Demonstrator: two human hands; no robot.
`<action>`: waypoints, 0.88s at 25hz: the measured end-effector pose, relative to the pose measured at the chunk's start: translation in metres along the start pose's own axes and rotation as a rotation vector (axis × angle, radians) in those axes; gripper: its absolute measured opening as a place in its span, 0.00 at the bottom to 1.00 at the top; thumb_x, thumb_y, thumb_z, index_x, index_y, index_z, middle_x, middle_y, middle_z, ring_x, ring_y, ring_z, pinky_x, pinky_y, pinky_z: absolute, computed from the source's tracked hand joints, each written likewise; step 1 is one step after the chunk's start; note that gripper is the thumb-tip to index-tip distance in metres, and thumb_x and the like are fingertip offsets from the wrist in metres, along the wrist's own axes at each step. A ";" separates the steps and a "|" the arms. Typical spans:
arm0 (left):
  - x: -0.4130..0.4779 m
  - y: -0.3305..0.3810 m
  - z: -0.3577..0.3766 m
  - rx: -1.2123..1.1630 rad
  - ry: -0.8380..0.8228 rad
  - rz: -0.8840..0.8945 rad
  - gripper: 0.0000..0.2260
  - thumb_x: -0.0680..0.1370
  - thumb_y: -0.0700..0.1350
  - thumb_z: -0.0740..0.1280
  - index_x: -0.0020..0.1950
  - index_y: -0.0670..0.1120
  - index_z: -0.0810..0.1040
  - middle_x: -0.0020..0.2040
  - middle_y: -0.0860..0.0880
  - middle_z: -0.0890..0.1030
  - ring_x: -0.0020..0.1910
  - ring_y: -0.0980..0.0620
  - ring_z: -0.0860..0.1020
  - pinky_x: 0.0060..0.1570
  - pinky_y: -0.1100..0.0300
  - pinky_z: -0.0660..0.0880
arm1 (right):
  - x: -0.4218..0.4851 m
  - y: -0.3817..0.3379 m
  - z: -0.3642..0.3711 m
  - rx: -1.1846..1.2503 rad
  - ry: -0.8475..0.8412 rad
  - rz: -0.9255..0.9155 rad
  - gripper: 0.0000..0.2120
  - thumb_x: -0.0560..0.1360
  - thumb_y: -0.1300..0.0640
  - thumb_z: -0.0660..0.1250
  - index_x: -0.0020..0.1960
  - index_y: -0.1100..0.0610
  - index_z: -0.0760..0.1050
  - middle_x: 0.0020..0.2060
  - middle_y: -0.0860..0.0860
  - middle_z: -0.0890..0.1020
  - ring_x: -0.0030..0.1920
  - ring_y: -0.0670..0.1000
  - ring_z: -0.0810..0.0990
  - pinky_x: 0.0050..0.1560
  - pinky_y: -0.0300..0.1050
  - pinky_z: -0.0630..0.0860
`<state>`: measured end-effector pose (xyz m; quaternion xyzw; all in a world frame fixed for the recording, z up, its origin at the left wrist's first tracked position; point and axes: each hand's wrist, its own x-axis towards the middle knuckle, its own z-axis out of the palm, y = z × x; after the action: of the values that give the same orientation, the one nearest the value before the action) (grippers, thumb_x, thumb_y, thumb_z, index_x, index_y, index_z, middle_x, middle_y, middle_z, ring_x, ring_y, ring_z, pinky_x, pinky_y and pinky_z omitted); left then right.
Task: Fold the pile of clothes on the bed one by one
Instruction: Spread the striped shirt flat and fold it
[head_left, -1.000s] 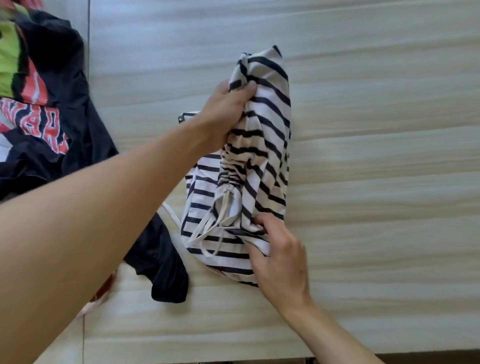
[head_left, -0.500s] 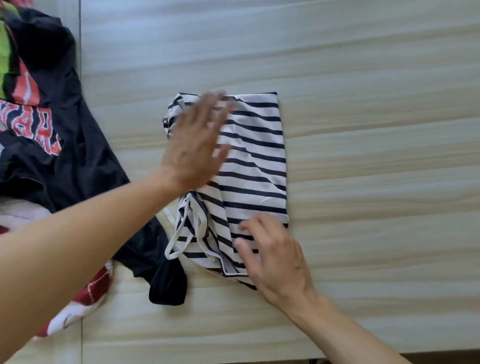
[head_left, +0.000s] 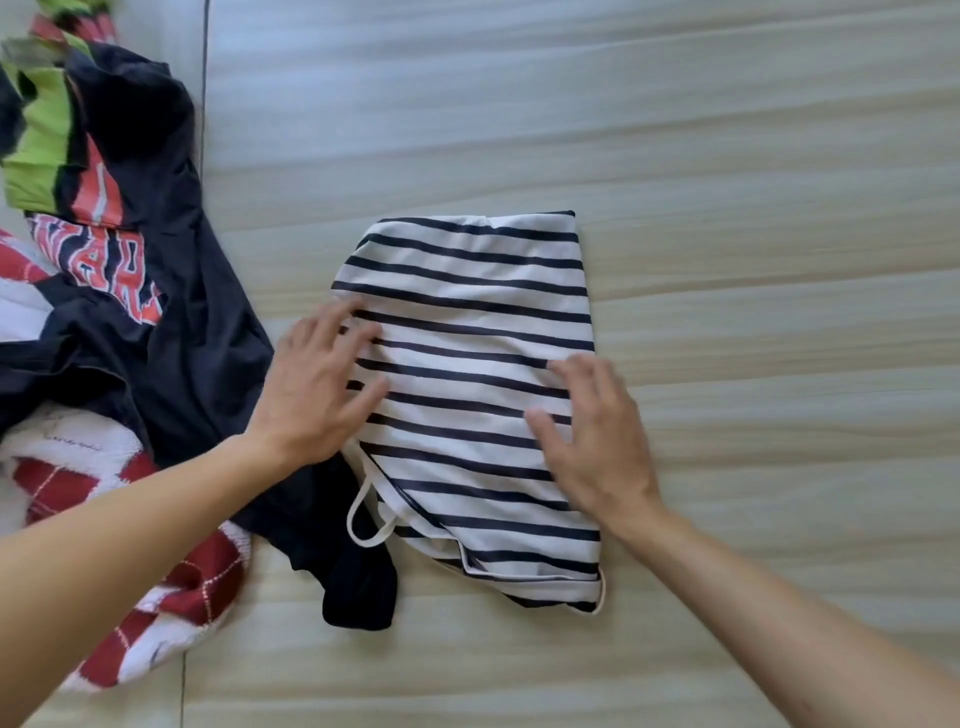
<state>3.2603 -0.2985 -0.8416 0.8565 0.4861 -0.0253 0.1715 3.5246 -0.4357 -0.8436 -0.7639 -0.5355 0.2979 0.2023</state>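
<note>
A white garment with navy stripes (head_left: 467, 322) lies folded into a rough rectangle on the bed (head_left: 727, 208), with a thin white strap loop sticking out at its lower left. My left hand (head_left: 317, 389) lies flat on the garment's left edge, fingers spread. My right hand (head_left: 597, 436) presses flat on its right side, fingers apart. Neither hand grips the fabric. To the left sits the pile of unfolded clothes (head_left: 104, 312).
The pile holds a dark navy garment with red lettering (head_left: 171, 364), a green piece (head_left: 41, 130) at the top left, and a red and white knit (head_left: 78, 493) at the lower left. The beige striped bed surface stretches to the right and far side.
The striped garment was held up a second ago; it now lies flat and folded. Both hands have let go and slid outward over it, palms down.
</note>
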 end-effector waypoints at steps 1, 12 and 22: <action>0.013 0.011 -0.005 -0.142 0.091 -0.182 0.27 0.80 0.57 0.63 0.76 0.47 0.67 0.78 0.45 0.63 0.77 0.43 0.61 0.74 0.42 0.62 | 0.022 -0.003 -0.005 0.052 0.056 0.045 0.26 0.77 0.47 0.64 0.72 0.55 0.69 0.67 0.52 0.72 0.68 0.53 0.71 0.70 0.53 0.69; 0.139 0.029 -0.033 -0.785 -0.430 -0.699 0.36 0.57 0.45 0.84 0.63 0.42 0.77 0.56 0.44 0.84 0.53 0.43 0.83 0.56 0.46 0.81 | 0.169 -0.033 -0.024 0.310 -0.127 0.476 0.44 0.65 0.63 0.80 0.75 0.58 0.61 0.63 0.58 0.76 0.65 0.59 0.76 0.58 0.48 0.77; 0.064 0.046 -0.095 -0.677 -0.067 0.044 0.07 0.72 0.38 0.73 0.49 0.41 0.80 0.41 0.45 0.83 0.42 0.52 0.80 0.42 0.52 0.77 | 0.103 -0.022 -0.104 0.718 -0.217 0.098 0.21 0.75 0.74 0.61 0.55 0.53 0.81 0.54 0.54 0.85 0.53 0.49 0.83 0.57 0.43 0.80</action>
<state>3.3210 -0.2367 -0.7531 0.7601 0.4423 0.1131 0.4625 3.6042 -0.3302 -0.7774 -0.6330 -0.3781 0.5552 0.3849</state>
